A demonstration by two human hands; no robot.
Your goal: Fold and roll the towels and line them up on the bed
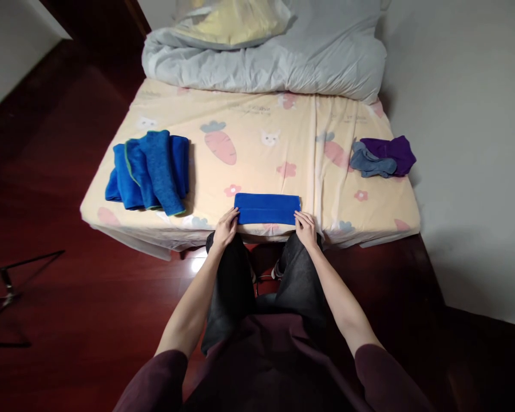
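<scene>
A blue cloth [266, 209], folded into a flat, narrow rectangle, lies near the front edge of the bed. My left hand [226, 226] pinches its left end, with the fingertips at the edge. At the opposite end, my right hand [305, 227] grips the right edge in the same way. A faint crease runs lengthwise across the cloth, which rests flat between my hands.
A pile of blue cloths [148, 171], some with green edging, sits on the bed's left. Purple cloth [397, 153] and grey-blue cloth [371, 161] lie crumpled at right. Behind is a rolled grey quilt [257, 70]. A patterned sheet [257, 117] covers the bed; black stand legs [8, 292] are lower left.
</scene>
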